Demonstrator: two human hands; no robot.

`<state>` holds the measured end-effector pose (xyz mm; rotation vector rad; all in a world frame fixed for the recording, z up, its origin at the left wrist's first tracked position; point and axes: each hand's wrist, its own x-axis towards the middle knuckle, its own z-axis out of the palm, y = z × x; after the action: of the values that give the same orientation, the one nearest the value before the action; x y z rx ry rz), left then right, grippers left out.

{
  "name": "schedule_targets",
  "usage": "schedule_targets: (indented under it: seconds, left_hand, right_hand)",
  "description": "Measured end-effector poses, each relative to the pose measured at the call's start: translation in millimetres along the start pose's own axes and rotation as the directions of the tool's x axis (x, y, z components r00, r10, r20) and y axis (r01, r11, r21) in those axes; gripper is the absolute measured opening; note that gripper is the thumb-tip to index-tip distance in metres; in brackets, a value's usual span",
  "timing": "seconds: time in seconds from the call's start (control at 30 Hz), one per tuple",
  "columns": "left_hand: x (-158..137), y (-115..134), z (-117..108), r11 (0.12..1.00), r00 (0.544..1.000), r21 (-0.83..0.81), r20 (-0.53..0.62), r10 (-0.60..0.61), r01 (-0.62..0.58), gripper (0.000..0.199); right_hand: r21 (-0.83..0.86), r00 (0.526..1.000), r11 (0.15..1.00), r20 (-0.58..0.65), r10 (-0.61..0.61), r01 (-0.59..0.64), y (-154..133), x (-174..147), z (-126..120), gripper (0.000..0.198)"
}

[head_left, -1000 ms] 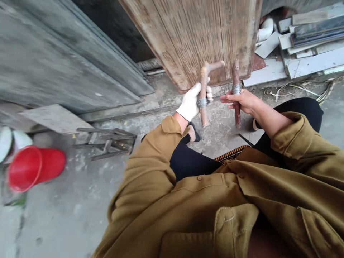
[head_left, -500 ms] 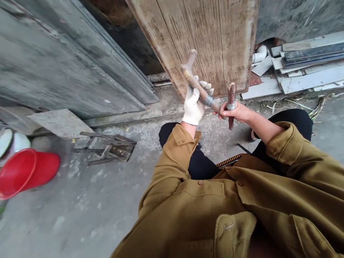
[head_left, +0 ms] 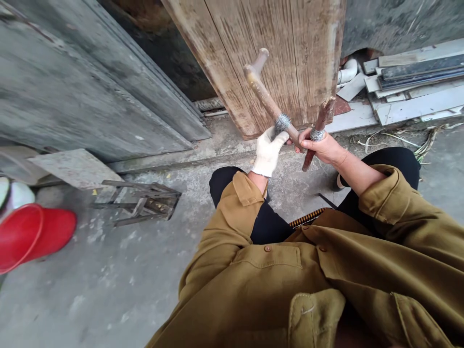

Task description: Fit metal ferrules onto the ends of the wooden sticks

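Note:
A crooked wooden stick (head_left: 264,96) with a short side branch at its upper end slants in front of me, with a coil of silvery wire (head_left: 283,123) wound around it. My left hand (head_left: 268,153), in a white knitted glove, is closed around the stick at and just below the coil. My bare right hand (head_left: 324,147) pinches the stick's lower end between thumb and fingers. The same hand also grips a shorter reddish-brown stick (head_left: 327,110), which leans to the right and has its own wire winding. Whether the two sticks are joined is hidden by my fingers.
A worn plank panel (head_left: 275,29) stands upright ahead. Stacked boards (head_left: 420,92) and a white pipe elbow (head_left: 348,71) are at the right. At the left are a small wooden stool (head_left: 145,200), a red bucket (head_left: 58,224) and a grey panel (head_left: 72,87).
My left hand has slid down the crooked stick toward the wire coil. The crooked stick's top has risen slightly, and the shorter stick has tilted to the right.

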<state>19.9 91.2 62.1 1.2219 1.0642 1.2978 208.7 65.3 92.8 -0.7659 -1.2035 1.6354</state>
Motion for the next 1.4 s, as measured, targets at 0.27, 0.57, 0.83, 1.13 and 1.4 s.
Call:
schedule_targets:
  seconds: [0.27, 0.57, 0.83, 1.13, 1.4]
  left_hand:
    - [5, -17, 3, 0.988, 0.982, 0.131, -0.157, 0.107, -0.086, 0.035]
    - [5, -8, 2, 0.957, 0.948, 0.082, -0.137, 0.288, -0.279, 0.033]
    - [3, 28, -14, 0.996, 0.999, -0.092, 0.040, 0.004, 0.000, 0.044]
    - [-3, 48, -59, 0.993, 0.963, 0.050, 0.243, -0.118, 0.109, 0.032]
    - [-9, 22, -40, 0.936, 0.873, 0.304, 0.390, -0.294, 0.179, 0.005]
  right_hand:
    - [-0.103, 0.990, 0.994, -0.136, 0.021, -0.035, 5, 2, 6, 0.058]
    - [-0.084, 0.974, 0.996, -0.225, 0.006, -0.025, 4, 3, 1, 0.062]
    - [-0.106, 0.954, 0.993, -0.298, 0.025, -0.059, 7, 5, -10, 0.055]
    - [-0.042, 0.850, 0.972, -0.494, 0.182, -0.232, 15, 3, -19, 0.026]
    - [0.043, 0.603, 0.706, -0.485, 0.633, -0.707, 50, -21, -41, 0.025]
